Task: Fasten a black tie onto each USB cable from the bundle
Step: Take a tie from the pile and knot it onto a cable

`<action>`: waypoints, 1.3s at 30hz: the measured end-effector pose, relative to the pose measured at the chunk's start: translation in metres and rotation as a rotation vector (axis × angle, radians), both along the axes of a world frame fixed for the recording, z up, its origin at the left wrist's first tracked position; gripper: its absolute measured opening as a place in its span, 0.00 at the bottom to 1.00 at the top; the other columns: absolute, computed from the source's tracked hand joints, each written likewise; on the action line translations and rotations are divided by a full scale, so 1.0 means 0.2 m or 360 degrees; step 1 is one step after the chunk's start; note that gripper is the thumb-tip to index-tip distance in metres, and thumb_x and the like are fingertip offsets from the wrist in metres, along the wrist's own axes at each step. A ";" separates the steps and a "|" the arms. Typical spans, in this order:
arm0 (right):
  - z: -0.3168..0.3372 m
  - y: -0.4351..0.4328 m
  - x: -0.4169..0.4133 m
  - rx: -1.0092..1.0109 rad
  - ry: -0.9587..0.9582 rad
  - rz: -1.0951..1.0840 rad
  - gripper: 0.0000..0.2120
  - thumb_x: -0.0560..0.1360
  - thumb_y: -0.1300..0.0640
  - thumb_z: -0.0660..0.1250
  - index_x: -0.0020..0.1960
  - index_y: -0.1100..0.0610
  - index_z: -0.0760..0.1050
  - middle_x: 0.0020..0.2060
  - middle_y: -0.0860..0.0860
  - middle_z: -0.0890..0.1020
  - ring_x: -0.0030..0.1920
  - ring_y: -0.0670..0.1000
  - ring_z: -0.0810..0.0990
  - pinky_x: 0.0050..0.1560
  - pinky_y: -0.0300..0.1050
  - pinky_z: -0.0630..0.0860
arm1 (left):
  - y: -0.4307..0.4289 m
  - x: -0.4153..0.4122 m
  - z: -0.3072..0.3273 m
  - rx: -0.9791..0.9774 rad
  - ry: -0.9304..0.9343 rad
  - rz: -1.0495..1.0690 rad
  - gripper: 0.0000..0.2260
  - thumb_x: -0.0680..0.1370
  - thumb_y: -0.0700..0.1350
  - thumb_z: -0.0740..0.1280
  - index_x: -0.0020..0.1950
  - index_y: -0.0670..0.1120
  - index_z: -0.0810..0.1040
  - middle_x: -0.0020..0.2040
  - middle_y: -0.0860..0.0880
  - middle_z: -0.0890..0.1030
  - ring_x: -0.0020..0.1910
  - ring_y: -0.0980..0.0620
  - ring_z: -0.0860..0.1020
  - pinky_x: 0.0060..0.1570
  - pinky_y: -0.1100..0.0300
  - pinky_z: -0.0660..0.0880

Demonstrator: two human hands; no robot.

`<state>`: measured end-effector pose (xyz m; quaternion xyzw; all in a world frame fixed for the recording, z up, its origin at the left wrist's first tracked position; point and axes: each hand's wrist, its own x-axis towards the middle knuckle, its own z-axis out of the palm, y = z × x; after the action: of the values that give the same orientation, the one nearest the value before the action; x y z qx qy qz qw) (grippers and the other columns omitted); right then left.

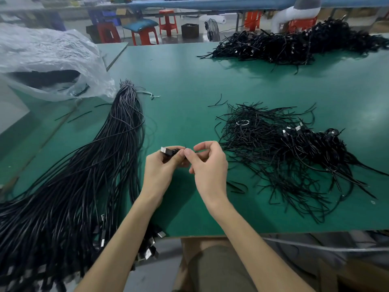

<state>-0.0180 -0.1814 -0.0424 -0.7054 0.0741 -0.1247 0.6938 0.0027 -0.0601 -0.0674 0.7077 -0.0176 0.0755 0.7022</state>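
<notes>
A single view was given, taken from the person's head and aimed forward and down over the green table (pixel 189 85). The left hand (pixel 161 172) and right hand (pixel 210 165) were caught close, just below centre; red stools (pixel 168 21) were seen small and far along the top edge.

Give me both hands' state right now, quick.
Left hand: closed, gripping the USB cable by its plug.
Right hand: closed, pinching a black tie against it.
</notes>
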 end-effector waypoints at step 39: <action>-0.08 -0.21 -0.03 0.0240 -0.0192 0.0557 0.11 0.84 0.58 0.63 0.62 0.53 0.82 0.46 0.58 0.83 0.40 0.50 0.77 0.40 0.43 0.74 | 0.02 0.00 0.00 -0.0440 0.0187 -0.0537 0.06 0.81 0.45 0.70 0.49 0.45 0.86 0.45 0.43 0.83 0.44 0.47 0.80 0.50 0.59 0.80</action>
<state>-0.0237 -0.2238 -0.0592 -0.6448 -0.0821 -0.0382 0.7589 0.0024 -0.0552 -0.0676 0.5950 -0.0845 -0.0827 0.7950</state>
